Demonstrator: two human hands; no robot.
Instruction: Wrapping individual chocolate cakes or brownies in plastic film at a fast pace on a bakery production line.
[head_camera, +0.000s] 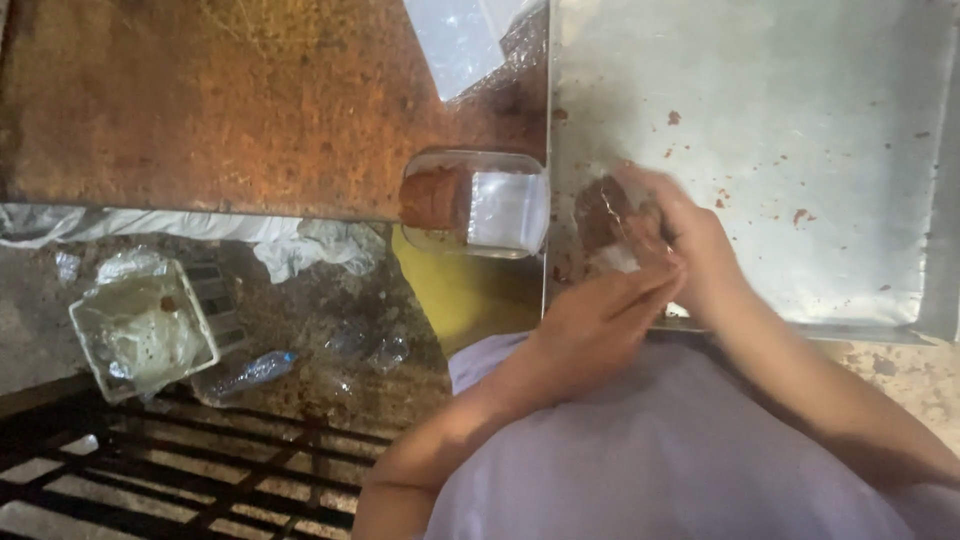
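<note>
Both my hands meet over the near edge of a metal tray (800, 130). My right hand (690, 245) grips a small clear plastic wrap holding a brown lump (603, 212). My left hand (600, 320) lies flat just below it, fingers stretched toward the wrap and touching its lower edge. A clear plastic tub (478, 203) lies on its side to the left, at the edge of the rusty table (200, 100), with brown paste in its left end.
Clear plastic sheet (462, 35) lies at the table's far side. On the floor are a white crate with plastic waste (140, 325), a crushed bottle (250, 375), crumpled white wrappers (310, 245) and a black metal grate (150, 470). Brown smears dot the tray.
</note>
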